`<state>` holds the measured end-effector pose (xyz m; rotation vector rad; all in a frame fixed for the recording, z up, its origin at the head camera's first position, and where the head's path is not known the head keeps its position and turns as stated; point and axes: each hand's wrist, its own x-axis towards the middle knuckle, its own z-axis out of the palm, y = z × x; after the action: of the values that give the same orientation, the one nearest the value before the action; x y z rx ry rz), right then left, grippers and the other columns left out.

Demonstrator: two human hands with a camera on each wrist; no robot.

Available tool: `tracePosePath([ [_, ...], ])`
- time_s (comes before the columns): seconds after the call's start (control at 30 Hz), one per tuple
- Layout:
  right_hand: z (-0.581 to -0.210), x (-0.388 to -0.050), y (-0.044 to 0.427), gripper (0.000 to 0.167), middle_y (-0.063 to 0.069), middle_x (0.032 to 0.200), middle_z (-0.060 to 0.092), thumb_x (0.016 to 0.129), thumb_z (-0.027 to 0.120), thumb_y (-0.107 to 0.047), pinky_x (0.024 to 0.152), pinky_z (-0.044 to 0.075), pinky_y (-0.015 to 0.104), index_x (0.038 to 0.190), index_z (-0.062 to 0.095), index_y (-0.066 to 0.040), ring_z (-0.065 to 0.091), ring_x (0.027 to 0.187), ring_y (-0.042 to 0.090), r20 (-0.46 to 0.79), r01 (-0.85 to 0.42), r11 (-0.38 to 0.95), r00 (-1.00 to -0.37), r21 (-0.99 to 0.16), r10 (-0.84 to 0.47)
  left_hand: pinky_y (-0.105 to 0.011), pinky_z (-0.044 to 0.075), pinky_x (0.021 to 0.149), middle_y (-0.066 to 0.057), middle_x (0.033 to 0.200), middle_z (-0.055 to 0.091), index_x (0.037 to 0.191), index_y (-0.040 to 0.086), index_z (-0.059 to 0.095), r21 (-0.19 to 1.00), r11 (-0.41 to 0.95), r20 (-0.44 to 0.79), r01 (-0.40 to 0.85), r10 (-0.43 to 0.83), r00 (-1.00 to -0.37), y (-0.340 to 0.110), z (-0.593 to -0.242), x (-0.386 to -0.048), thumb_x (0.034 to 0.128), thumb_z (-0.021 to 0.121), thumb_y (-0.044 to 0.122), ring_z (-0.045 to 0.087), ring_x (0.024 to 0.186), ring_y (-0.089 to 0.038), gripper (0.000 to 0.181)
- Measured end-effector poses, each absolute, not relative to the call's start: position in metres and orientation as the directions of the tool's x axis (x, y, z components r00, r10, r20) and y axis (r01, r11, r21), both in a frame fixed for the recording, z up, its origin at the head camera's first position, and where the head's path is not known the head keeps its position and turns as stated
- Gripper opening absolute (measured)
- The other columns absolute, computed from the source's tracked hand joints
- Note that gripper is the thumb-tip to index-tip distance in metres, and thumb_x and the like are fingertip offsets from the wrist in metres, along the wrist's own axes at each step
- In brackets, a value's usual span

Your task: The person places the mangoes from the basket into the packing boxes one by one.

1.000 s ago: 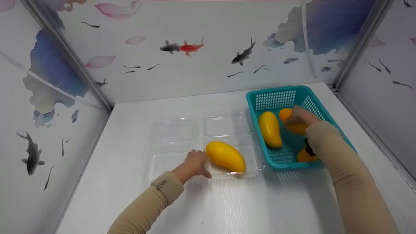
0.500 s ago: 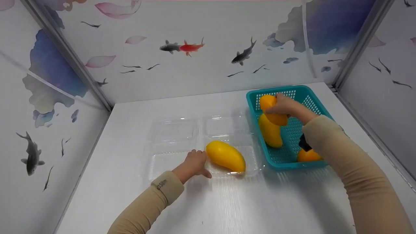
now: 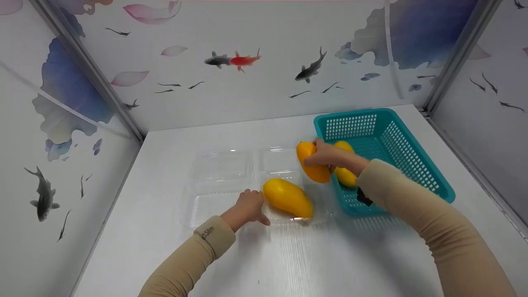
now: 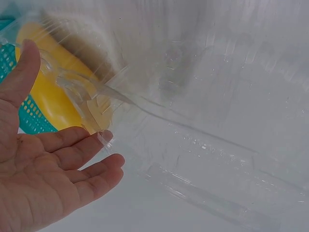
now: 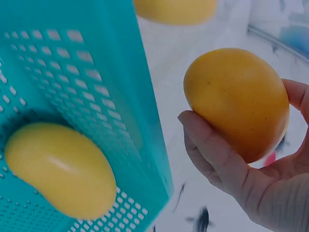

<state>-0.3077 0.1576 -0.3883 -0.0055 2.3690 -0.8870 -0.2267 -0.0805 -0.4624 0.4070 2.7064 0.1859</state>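
Observation:
The right hand [image 3: 330, 156] grips an orange-yellow mango [image 3: 307, 154] above the basket's left rim and the clear tray's right side. In the right wrist view, thumb and fingers hold that mango [image 5: 236, 101] from two sides. A yellow mango [image 3: 286, 198] lies in the front right compartment of the clear plastic tray [image 3: 222, 165]. Beside it, the left hand [image 3: 247, 206] rests at the tray's front middle; in the left wrist view the hand [image 4: 58, 169] has its fingers fairly straight, fingertips touching the clear plastic. Another yellow mango [image 3: 345, 177] lies in the basket, partly behind the right hand.
The teal basket [image 3: 429, 165] stands right of the tray, its front right part partly hidden by the right sleeve. A dark wrist device [image 3: 364, 198] shows beside that sleeve. Printed walls [image 3: 264, 90] enclose the white table [image 3: 165, 144] at the back and both sides.
The right hand has lifted the orange-yellow mango from the basket and carried it left over the rim. The orange mango at the basket's front is now hidden by the sleeve. The left hand stays in place.

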Motion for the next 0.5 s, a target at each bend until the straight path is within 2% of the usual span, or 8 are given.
tracePosePath([
  [0.17,-0.405,-0.298,0.143,0.074,0.015,0.111,0.045,0.079,0.066,-0.035,0.078,0.048,0.038,0.133,0.024,-0.008,0.046,0.098,0.03,-0.609,0.235,0.818,-0.775,-0.525,-0.168,-0.043,0.032,0.102,-0.014,0.109,0.056,0.119,-0.001,0.052,0.198,0.947,-0.364,0.251,0.309,-0.878,-0.079,-0.46,-0.226,0.0656,0.081,0.034,0.044,0.103,-0.03,0.07],
  [0.23,-0.411,-0.296,0.138,0.073,0.015,0.112,0.044,0.08,0.066,-0.033,0.081,0.049,0.041,0.134,0.023,-0.008,0.046,0.099,0.03,-0.64,0.257,0.827,-0.753,-0.501,-0.154,-0.043,0.031,0.103,-0.014,0.11,0.056,0.121,-0.001,0.052,0.197,0.948,-0.364,0.249,0.307,-0.879,-0.079,-0.46,-0.225,0.0657,0.081,0.034,0.044,0.104,-0.03,0.071],
  [0.4,-0.428,-0.293,0.13,0.087,0.016,0.113,0.042,0.082,0.064,-0.033,0.085,0.048,0.047,0.142,0.008,-0.006,0.048,0.1,0.031,-0.689,0.28,0.857,-0.716,-0.434,-0.115,-0.043,0.03,0.104,-0.015,0.111,0.056,0.121,-0.001,0.051,0.179,0.948,-0.362,0.263,0.312,-0.879,-0.079,-0.459,-0.226,0.0657,0.081,0.035,0.044,0.105,-0.031,0.073],
  [0.5,-0.434,-0.289,0.131,0.095,0.015,0.115,0.042,0.08,0.065,-0.035,0.087,0.045,0.043,0.144,0.003,-0.004,0.045,0.102,0.03,-0.692,0.287,0.858,-0.714,-0.426,-0.105,-0.042,0.032,0.102,-0.014,0.109,0.056,0.12,-0.001,0.052,0.167,0.948,-0.358,0.272,0.315,-0.879,-0.079,-0.46,-0.226,0.0654,0.081,0.036,0.045,0.103,-0.03,0.072],
])
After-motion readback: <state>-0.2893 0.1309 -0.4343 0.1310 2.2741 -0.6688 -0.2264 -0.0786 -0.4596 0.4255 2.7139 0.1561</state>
